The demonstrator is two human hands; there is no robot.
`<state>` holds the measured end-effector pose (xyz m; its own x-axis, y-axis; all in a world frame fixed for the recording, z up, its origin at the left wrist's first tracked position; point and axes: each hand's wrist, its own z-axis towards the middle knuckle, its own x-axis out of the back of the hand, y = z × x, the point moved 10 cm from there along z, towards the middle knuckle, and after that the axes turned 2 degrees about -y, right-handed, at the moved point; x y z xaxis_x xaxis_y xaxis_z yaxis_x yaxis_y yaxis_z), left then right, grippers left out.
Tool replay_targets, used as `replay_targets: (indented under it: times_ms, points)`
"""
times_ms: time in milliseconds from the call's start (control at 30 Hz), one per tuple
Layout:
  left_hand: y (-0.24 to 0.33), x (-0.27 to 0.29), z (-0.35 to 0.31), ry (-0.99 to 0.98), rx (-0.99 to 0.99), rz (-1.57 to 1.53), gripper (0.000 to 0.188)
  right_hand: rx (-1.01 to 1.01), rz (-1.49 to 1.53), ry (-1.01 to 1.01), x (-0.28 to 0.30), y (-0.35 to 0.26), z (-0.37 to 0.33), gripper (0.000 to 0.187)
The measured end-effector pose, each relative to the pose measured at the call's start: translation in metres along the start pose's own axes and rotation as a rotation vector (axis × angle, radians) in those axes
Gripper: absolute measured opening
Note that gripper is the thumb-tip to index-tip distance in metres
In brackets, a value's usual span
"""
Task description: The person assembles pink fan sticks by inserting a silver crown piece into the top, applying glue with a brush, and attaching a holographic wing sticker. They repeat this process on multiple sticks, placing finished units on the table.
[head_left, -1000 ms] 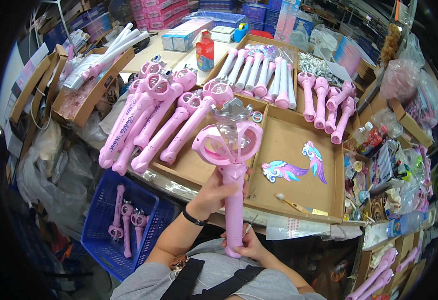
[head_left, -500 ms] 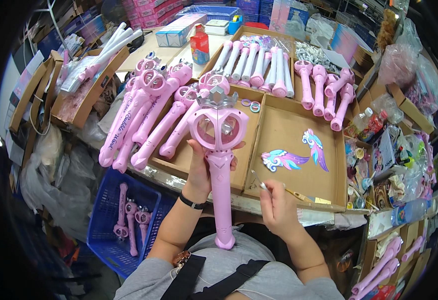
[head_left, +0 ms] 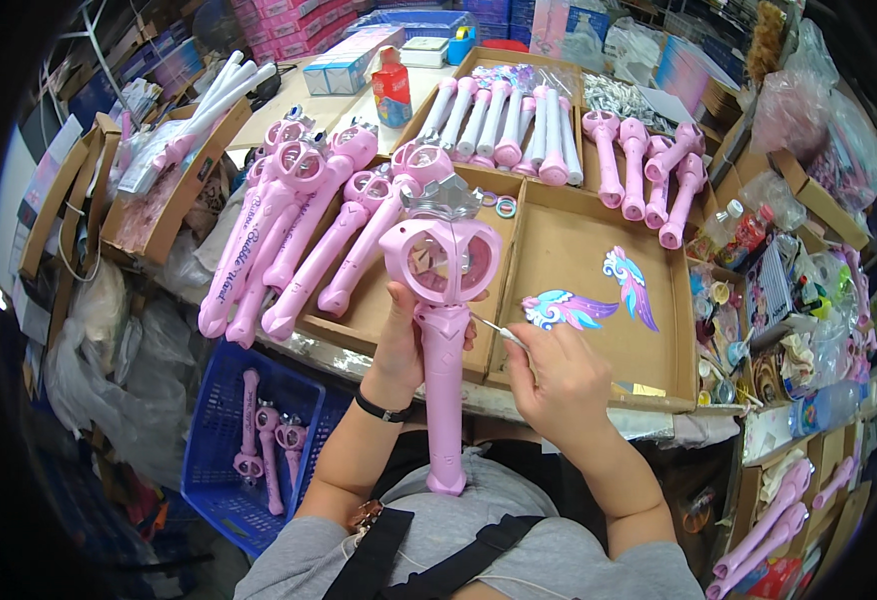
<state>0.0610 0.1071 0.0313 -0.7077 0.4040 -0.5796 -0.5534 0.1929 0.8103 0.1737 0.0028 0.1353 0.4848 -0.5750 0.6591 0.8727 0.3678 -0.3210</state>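
My left hand (head_left: 396, 345) is wrapped around the neck of a pink toy wand (head_left: 446, 390), held upright in front of me. The wand has a round, see-through head and a silver crown (head_left: 446, 198), and its lower end comes down against my shirt. In my right hand (head_left: 566, 383) is a slim tool (head_left: 506, 332), like a fine brush, with a pale shaft and a thin tip. Its tip is at the right side of the wand's neck, just below the head; whether it touches cannot be made out. My palm hides its handle.
Finished-looking pink wands (head_left: 289, 215) lie in a pile to the left. Two wing-shaped pieces (head_left: 569, 310) lie in a cardboard tray (head_left: 599, 365). White-handled wand parts (head_left: 504, 125) and pink handles (head_left: 634, 170) rest behind. A blue basket (head_left: 209, 470) with wands stands lower left.
My right hand has moved up and turned, bringing the tool's tip from over the tray to the wand's neck. My left hand still holds the wand. The view has shifted slightly.
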Motion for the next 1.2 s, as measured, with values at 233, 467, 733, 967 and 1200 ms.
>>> replay_targets:
  times_ms: [233, 467, 733, 967, 1200]
  points:
    - [-0.010, -0.006, -0.004, -0.132, 0.059, -0.036, 0.086, 0.032, -0.020, -0.060, -0.001, -0.002, 0.001, 0.013]
    - [-0.012, -0.017, -0.020, -0.146, 0.122, 0.154, 0.085, -0.323, 0.391, -0.292, -0.038, 0.047, -0.023, 0.013]
    - [-0.017, -0.031, -0.034, -0.081, 0.148, 0.259, 0.090, -0.036, 0.015, -0.175, -0.031, 0.027, -0.047, 0.013]
    - [-0.015, -0.035, -0.051, -0.201, -0.044, 0.428, 0.099, 0.015, 0.127, -0.462, -0.054, 0.026, -0.064, 0.019]
    - [-0.041, -0.021, -0.066, -0.243, 0.113, 0.418, 0.099, -0.656, 0.944, -0.931, -0.112, 0.048, -0.131, 0.034]
